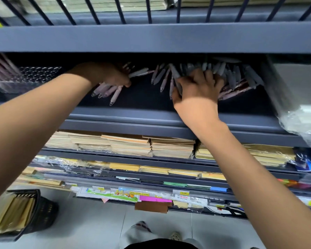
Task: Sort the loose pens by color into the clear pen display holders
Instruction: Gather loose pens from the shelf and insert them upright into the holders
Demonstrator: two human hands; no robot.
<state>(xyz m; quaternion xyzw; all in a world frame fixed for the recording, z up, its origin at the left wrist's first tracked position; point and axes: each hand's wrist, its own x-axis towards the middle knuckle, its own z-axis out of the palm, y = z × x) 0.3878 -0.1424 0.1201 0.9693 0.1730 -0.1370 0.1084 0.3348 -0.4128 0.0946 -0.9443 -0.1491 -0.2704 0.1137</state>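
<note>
On the shelf, your left hand clutches pink pens, likely gathering one color, while your right hand pinches a grey pen.

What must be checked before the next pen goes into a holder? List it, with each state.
1. Left hand grips the pink pens: ok.
2. That bundle is all one colour: cannot tell, blurred.
3. Clear holder at left has free slots: ok.
4. Right hand grips one grey pen at the pile: ok.
5. Loose pens mid-shelf sorted: not ok, pink and grey mixed.
</note>
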